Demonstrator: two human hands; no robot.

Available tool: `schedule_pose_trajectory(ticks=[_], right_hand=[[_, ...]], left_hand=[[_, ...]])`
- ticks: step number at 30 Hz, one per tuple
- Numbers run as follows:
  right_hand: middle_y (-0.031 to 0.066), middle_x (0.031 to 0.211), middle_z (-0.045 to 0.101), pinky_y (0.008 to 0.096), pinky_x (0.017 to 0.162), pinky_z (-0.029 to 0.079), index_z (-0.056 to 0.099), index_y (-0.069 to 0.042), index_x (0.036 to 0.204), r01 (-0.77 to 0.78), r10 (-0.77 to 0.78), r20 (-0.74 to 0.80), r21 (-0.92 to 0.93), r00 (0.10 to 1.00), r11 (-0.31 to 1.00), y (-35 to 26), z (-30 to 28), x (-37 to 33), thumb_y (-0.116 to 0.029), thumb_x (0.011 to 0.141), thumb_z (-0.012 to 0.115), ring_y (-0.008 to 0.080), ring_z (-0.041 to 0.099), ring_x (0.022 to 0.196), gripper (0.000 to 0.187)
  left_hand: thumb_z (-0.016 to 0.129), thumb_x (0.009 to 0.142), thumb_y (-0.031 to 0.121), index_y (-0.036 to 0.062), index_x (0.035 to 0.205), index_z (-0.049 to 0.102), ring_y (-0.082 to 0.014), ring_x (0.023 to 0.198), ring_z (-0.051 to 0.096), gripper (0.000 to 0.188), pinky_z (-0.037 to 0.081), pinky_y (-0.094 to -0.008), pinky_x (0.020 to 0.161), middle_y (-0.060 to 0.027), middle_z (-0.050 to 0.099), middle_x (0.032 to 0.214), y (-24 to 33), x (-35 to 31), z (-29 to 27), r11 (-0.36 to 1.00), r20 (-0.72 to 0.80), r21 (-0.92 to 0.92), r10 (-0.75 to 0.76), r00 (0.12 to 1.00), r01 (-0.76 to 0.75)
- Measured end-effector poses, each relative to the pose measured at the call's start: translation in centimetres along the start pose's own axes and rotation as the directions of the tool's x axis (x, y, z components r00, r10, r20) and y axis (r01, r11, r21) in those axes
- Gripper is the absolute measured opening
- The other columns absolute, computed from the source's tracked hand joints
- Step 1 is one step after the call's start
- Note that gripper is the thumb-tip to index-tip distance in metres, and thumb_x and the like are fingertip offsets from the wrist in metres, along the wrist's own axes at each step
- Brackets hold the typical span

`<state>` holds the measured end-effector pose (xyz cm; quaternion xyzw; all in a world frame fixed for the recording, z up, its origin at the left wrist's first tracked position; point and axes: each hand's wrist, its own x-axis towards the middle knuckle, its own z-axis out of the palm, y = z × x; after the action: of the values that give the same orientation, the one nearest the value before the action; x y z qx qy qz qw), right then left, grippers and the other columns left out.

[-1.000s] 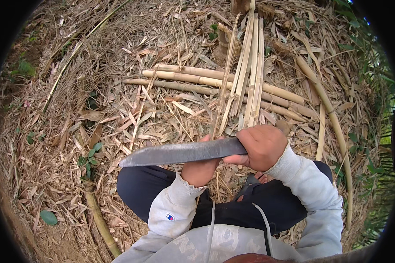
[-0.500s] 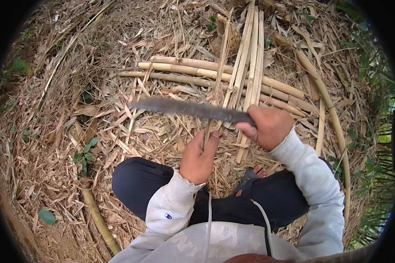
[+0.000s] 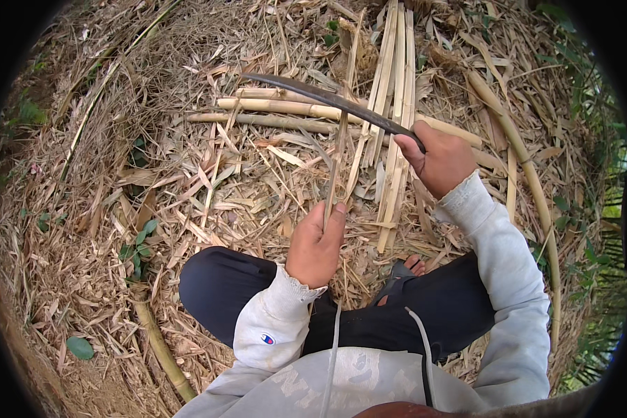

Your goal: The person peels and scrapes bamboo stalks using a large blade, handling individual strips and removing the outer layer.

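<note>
My left hand (image 3: 316,244) is closed around the near end of a thin bamboo strip (image 3: 339,150), which points away from me. In my right hand (image 3: 442,157) is the handle end of a long, dark, curved machete (image 3: 313,93). Its blade reaches out to the left and lies across the strip, well beyond my left hand; whether it touches the strip I cannot tell. Under and behind the blade, several bamboo poles (image 3: 279,106) lie crosswise on the ground. Long split bamboo slats (image 3: 399,76) rest on these poles, just left of my right hand.
Dry leaves and shavings (image 3: 167,209) cover the ground. A long curved bamboo pole (image 3: 529,174) lies on the right, and another bamboo piece (image 3: 161,348) at the lower left. My sandalled foot (image 3: 399,279) is below the slats. Green plants (image 3: 585,292) line the right side.
My right hand has moved away from me with the machete, so the blade now crosses the strip farther from my left hand. My left hand has stayed nearly in place.
</note>
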<state>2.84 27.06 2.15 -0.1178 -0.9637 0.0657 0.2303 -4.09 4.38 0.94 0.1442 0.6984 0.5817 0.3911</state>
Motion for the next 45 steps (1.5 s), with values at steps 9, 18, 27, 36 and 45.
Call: schedule_pose_trajectory(ticks=[9, 18, 27, 36, 45], right_hand=[[0.0128, 0.054, 0.056, 0.0426, 0.047, 0.047, 0.055, -0.007, 0.072, -0.208, 0.209, -0.022, 0.022, 0.978, 0.978, 2.6, -0.7, 1.7, -0.057, 0.093, 0.047, 0.0343, 0.057, 0.050, 0.055], [0.0006, 0.050, 0.048, 0.0251, 0.042, 0.037, 0.064, -0.002, 0.081, -0.518, 0.347, 0.394, 0.739, 0.851, 0.431, 1.7, -2.4, 0.7, -0.058, 0.097, 0.042, 0.0083, 0.046, 0.043, 0.062], [0.0021, 0.050, 0.049, 0.0236, 0.034, 0.039, 0.057, -0.001, 0.092, -0.557, 0.490, 0.487, 0.830, 0.722, -0.004, 4.4, -2.7, 2.2, -0.062, 0.094, 0.040, 0.0111, 0.047, 0.035, 0.064], [0.0013, 0.055, 0.051, 0.0226, 0.032, 0.038, 0.058, 0.002, 0.095, -0.474, 0.492, 0.437, 0.879, 0.753, -0.054, 4.0, -4.7, 2.6, -0.055, 0.097, 0.044, 0.0065, 0.044, 0.035, 0.058], [0.0032, 0.052, 0.053, 0.0226, 0.032, 0.039, 0.061, 0.002, 0.095, -0.513, 0.219, 0.488, 0.855, 0.845, 0.076, 3.5, -5.5, 1.6, -0.045, 0.100, 0.046, 0.0072, 0.047, 0.034, 0.049]], left_hand=[[0.049, 0.101, 0.026, 0.0064, 0.085, 0.051, -0.0037, 0.048, 0.035, 0.025, 0.028, -0.0219, 0.044, 0.0064, 0.041, 0.058, 0.1, -0.2, 0.2, 0.990, -0.040, 0.111, 0.087, 0.995, -0.082], [0.050, 0.101, 0.034, 0.0050, 0.090, 0.048, -0.0035, 0.044, 0.036, 0.031, 0.028, -0.0208, 0.039, 0.0035, 0.043, 0.060, 1.1, -0.6, 0.8, 0.999, 0.060, 0.042, 0.004, 0.998, -0.007], [0.031, 0.104, 0.041, 0.0095, 0.080, 0.035, -0.0059, 0.038, 0.028, 0.040, 0.024, -0.0211, 0.035, 0.0018, 0.030, 0.059, 2.7, -1.4, 1.0, 0.976, 0.309, -0.173, -0.076, 0.948, 0.135], [0.028, 0.105, 0.039, 0.0089, 0.083, 0.036, -0.0050, 0.040, 0.025, 0.039, 0.022, -0.0204, 0.036, 0.0016, 0.032, 0.062, 2.7, -1.4, 0.9, 0.918, 0.452, -0.301, -0.101, 0.886, 0.258], [0.036, 0.103, 0.044, 0.0108, 0.077, 0.035, -0.0065, 0.037, 0.026, 0.042, 0.021, -0.0224, 0.035, 0.0020, 0.028, 0.057, 2.4, -1.6, 1.6, 0.954, 0.452, -0.222, -0.080, 0.889, 0.199]])
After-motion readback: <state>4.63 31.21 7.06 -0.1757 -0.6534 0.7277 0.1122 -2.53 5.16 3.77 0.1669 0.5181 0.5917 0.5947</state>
